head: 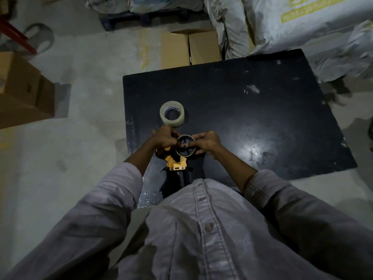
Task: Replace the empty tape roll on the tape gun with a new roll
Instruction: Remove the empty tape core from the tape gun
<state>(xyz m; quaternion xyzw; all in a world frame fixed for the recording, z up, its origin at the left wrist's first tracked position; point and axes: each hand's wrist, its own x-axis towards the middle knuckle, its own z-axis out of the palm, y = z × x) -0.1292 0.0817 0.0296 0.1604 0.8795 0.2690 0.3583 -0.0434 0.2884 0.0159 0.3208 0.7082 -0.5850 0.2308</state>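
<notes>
Hands meet over a yellow tape gun (pixel 176 162) at the near-left edge of a dark tabletop (pixel 262 110), seen from a head-worn cam looking down. Left hand (pixel 164 138) is curled around the gun's frame beside the hub, steadying it. Right hand (pixel 205 142) pinches the thin empty core (pixel 185 146), fingers on its right rim & thumb across the front; the core looks seated on the black spoked hub, so the step in hand is likely pulling it off. To do it well: keep the left hand clamped on the frame, draw the core straight out along the hub axis w/o twisting it sideways, and keep fingers away from the cutter end, which is hard to make out here. New roll (pixel 172 113) of clear tape lies flat on the table just beyond the hands, untouched, slightly left of centre, an easy reach once the core is free.
</notes>
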